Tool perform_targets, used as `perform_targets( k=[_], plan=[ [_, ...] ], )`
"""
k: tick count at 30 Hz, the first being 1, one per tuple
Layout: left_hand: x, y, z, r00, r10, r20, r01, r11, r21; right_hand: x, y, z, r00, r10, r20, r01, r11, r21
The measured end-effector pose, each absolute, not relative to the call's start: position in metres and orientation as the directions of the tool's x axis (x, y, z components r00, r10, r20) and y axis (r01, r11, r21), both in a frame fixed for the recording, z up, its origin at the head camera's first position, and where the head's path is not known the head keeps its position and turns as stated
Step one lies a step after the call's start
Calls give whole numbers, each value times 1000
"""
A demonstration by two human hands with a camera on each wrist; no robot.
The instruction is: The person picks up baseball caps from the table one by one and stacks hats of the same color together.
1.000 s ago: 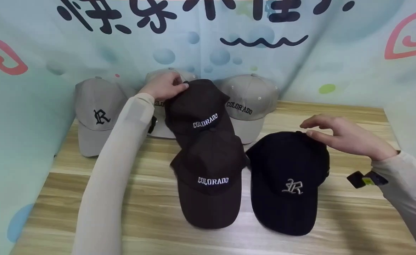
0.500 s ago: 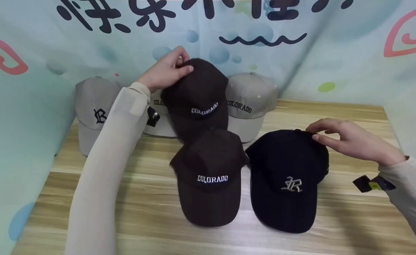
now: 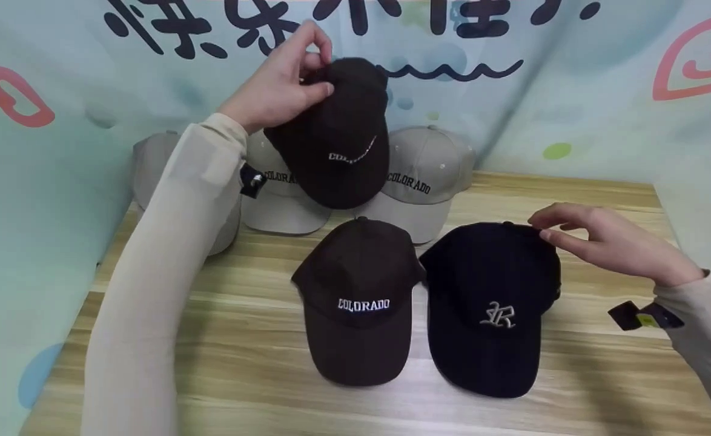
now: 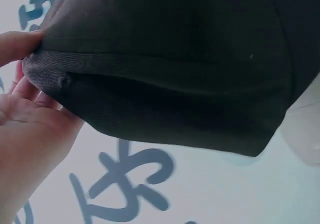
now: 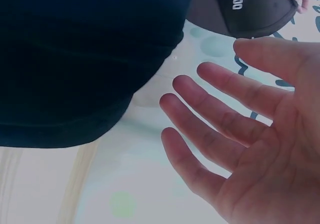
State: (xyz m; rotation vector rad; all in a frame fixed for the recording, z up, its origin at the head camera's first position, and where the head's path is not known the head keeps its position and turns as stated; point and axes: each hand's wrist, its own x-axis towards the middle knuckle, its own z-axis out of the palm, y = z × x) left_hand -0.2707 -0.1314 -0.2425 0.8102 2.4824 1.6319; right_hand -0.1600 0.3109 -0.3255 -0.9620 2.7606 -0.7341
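Note:
My left hand [image 3: 277,88] pinches a dark brown baseball cap [image 3: 355,124] by the back of its crown, thumb on the front and fingers behind. In the left wrist view that cap [image 4: 175,44] fills most of the picture, its crown folded inward. White COLORADO lettering shows on its front. Below it a second brown COLORADO cap [image 3: 361,345] sits on the table. Beside that one stands a navy cap [image 3: 482,357] with a grey R emblem. At its upper right edge is my right hand [image 3: 610,245]. In the right wrist view the right hand's fingers [image 5: 220,124] spread apart, holding nothing.
Behind, along the cloth backdrop [image 3: 531,121], stand three grey caps. The left cap [image 3: 155,157] is partly covered by my sleeve; the middle cap [image 3: 289,215] and right cap [image 3: 431,163] bear COLORADO. All rest on a wooden table [image 3: 258,363].
My left hand has raised the brown cap up and away from the second brown cap, uncovering more of the grey caps. My right hand has shifted slightly right.

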Motion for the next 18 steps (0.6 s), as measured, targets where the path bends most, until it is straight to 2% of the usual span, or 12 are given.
perform_targets(
  k=[4,11,18],
  plan=[
    [-261,-132,-224,-839,478,258,413,254,874,-158,314,-322,-792,-609,41,-560,699,-444],
    [-243,-131,-206,-799,549,245,430,237,871,-156,316,-319,-786,-616,54,-573,693,-438],
    [-215,-118,-206,-670,723,168,347,105,932,-154,314,-317,-787,-615,48,-571,697,-434]
  ],
)
